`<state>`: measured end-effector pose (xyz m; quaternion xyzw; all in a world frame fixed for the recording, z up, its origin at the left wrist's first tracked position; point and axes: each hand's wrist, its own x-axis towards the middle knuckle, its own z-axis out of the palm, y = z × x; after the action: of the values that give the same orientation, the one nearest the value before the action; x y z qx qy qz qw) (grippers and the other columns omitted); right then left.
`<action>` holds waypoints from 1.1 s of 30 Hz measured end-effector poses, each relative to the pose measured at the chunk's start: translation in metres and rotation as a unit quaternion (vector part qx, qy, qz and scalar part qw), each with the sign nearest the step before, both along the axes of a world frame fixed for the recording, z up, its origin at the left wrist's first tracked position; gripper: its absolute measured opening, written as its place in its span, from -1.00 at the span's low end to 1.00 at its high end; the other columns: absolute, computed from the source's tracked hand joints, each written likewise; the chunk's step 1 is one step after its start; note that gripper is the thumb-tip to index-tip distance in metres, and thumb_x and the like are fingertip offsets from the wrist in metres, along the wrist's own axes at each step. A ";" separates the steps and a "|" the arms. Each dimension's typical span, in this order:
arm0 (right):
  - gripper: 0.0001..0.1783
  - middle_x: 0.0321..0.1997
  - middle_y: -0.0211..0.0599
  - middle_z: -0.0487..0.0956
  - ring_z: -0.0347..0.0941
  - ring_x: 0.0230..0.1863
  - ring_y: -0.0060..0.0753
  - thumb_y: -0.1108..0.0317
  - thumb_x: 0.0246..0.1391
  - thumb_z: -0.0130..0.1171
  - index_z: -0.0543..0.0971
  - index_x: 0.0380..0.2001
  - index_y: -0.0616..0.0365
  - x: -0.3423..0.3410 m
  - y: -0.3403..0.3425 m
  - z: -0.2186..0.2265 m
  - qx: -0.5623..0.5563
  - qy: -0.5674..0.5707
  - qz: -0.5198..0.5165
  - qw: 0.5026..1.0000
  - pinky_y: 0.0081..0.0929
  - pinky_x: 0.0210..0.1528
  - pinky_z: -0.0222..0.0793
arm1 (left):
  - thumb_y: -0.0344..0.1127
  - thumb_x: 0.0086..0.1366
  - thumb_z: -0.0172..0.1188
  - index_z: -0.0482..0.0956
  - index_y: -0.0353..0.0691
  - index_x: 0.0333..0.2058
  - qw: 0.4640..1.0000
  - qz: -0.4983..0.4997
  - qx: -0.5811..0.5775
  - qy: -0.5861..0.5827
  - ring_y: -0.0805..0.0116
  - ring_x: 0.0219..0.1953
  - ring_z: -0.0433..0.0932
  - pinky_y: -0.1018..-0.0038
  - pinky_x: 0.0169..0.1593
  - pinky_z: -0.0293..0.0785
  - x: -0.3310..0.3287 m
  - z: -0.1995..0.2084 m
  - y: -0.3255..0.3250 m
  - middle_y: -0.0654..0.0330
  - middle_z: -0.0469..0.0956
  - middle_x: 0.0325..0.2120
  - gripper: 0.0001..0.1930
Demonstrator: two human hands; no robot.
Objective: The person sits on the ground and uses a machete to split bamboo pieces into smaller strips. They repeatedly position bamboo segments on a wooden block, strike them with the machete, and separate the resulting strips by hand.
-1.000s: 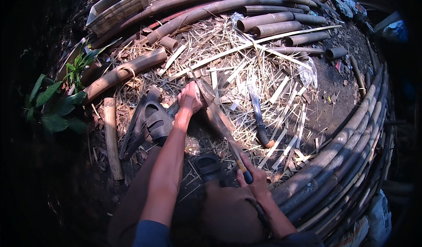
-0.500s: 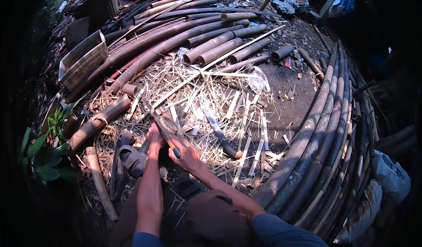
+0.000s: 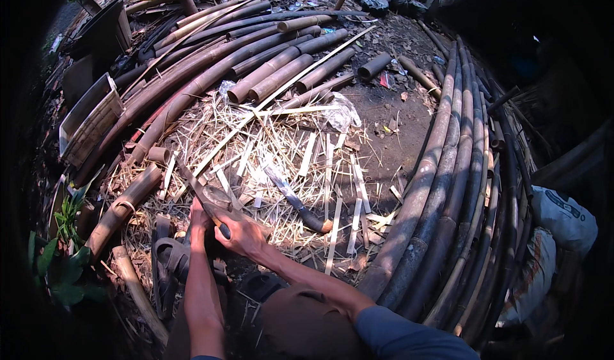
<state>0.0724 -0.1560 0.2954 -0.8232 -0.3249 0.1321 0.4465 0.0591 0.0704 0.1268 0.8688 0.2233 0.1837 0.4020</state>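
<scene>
My right hand (image 3: pixel 240 237) is closed around the handle of a hand saw (image 3: pixel 196 186), whose long narrow blade slants away to the far left. Under and beside the blade lies a short brown bamboo piece (image 3: pixel 217 197), partly hidden by my hands. My left hand (image 3: pixel 199 215) is closed at the near left side of the blade, apparently gripping the bamboo; its fingertips are hidden. To the right, a machete (image 3: pixel 295 199) with a dark, curved handle lies on the bamboo shavings (image 3: pixel 256 149), touched by neither hand.
Cut bamboo poles (image 3: pixel 275 78) are stacked at the far side, and long poles (image 3: pixel 441 168) curve along the right. A plastic crate (image 3: pixel 89 123) tilts at the left. White sacks (image 3: pixel 563 219) stand at far right. A sandal (image 3: pixel 171 257) and a bamboo length (image 3: pixel 128 209) lie near my left arm.
The whole view has shifted, so the scene sits further left. My right hand and the saw have moved slightly forward; both hands keep their hold.
</scene>
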 end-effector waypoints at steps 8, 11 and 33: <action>-0.43 -0.12 -0.04 0.60 0.58 -0.21 0.01 0.10 0.01 0.16 0.47 0.12 -0.01 0.012 -0.006 -0.020 0.061 -0.057 -0.007 0.997 -0.20 -0.20 0.55 | -0.05 0.11 0.24 0.42 -0.18 -0.03 1.000 0.004 0.004 0.011 -0.15 -0.15 0.53 0.11 -0.13 0.46 0.020 0.009 -0.015 -0.06 0.53 -0.15 -0.50; -0.36 -0.07 -0.05 0.59 0.58 -0.26 0.02 0.04 0.03 0.16 0.40 0.20 -0.05 0.007 -0.006 0.004 0.004 0.019 0.039 0.999 -0.18 -0.25 0.53 | -0.05 0.11 0.24 0.41 -0.19 -0.03 1.000 0.017 0.006 0.018 -0.15 -0.15 0.53 0.10 -0.13 0.45 0.005 0.002 0.000 -0.06 0.53 -0.15 -0.50; -0.24 0.45 -0.14 0.01 0.09 0.31 -0.01 0.05 0.13 -0.07 0.11 0.37 0.07 -0.021 -0.051 -0.186 -0.172 -0.328 -0.019 0.929 -0.07 0.28 -0.06 | -0.06 0.12 0.23 0.40 -0.21 -0.03 1.000 -0.001 0.001 0.024 -0.17 -0.12 0.50 0.08 -0.10 0.43 0.003 0.002 -0.016 -0.08 0.51 -0.16 -0.49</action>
<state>0.0518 -0.2070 0.1091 -0.8910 -0.4096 -0.0995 0.1688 0.0620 0.0548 0.1286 0.8735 0.2317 0.1622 0.3963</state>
